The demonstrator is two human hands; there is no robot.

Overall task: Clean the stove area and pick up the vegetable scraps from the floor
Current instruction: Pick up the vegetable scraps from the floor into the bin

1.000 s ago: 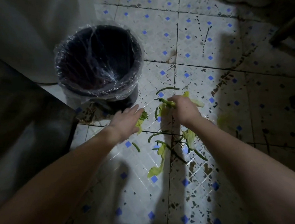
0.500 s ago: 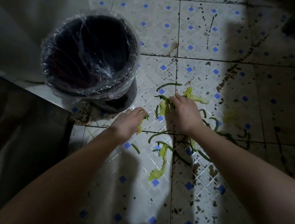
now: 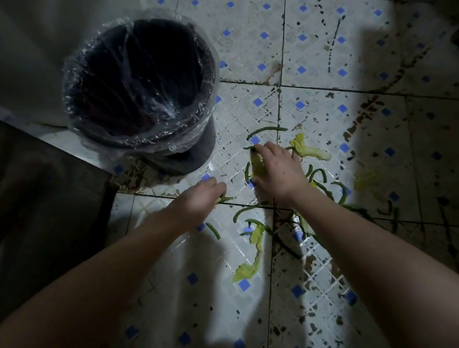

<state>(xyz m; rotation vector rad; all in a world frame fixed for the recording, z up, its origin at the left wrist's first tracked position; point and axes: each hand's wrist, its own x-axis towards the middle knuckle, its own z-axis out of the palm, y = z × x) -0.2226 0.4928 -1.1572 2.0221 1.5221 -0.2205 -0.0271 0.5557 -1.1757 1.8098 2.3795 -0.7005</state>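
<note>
Grimy floor tiles (image 3: 212, 297) with blue diamonds carry the work: the left hand (image 3: 198, 199), just below the lined bin (image 3: 196, 154), curls its fingers round a leaf scrap (image 3: 222, 199). The right hand (image 3: 275, 172), right of the bin, lies curved over more vegetable scraps (image 3: 312, 152); whether it grips them I cannot tell. Gathering is under way, I judge; next, close on a handful and lift it over to the bin, with more scraps strewn farther out.

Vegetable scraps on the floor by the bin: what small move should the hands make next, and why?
Probably close the right hand round the pale leaf lying under its fingers and lift it. The left hand seems to hold a small scrap, the lined bin stands close by, and bean pieces lie scattered around.
</note>
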